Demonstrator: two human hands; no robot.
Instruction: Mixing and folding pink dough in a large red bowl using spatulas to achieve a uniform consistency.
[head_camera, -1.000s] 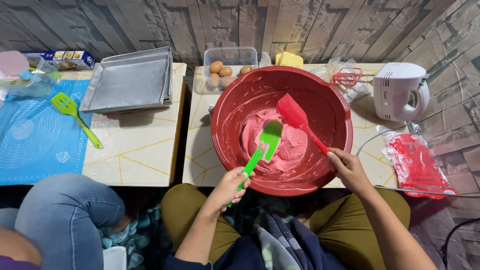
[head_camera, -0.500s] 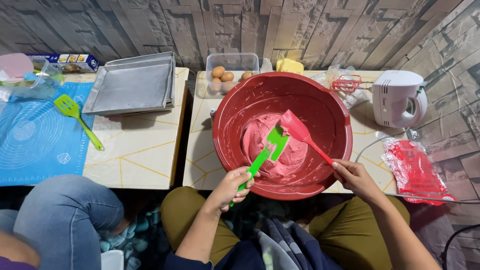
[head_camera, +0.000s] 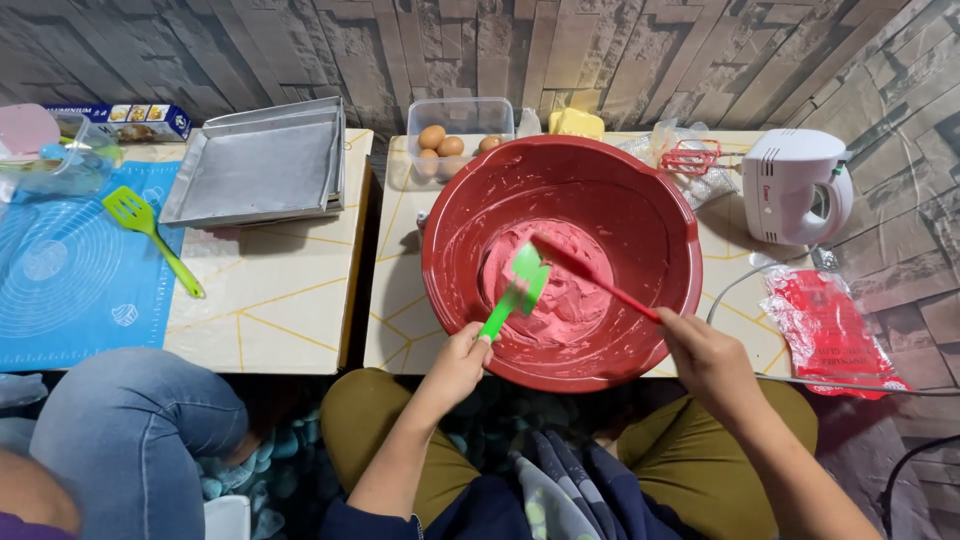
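Batter (head_camera: 560, 285), pink and mostly smooth, sits low in the red bowl (head_camera: 660, 210), smears left on its walls. Left hand (head_camera: 460, 362) grips a green spatula (head_camera: 515, 290); right hand (head_camera: 705, 355) is closed on a red spatula (head_camera: 590, 275). Behind: eggs (head_camera: 445, 145), trays (head_camera: 255, 165), mixer (head_camera: 795, 185).

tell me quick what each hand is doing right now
Left hand: closed on the green slotted spatula.
Right hand: closed on the red spatula, its blade in the pink batter.
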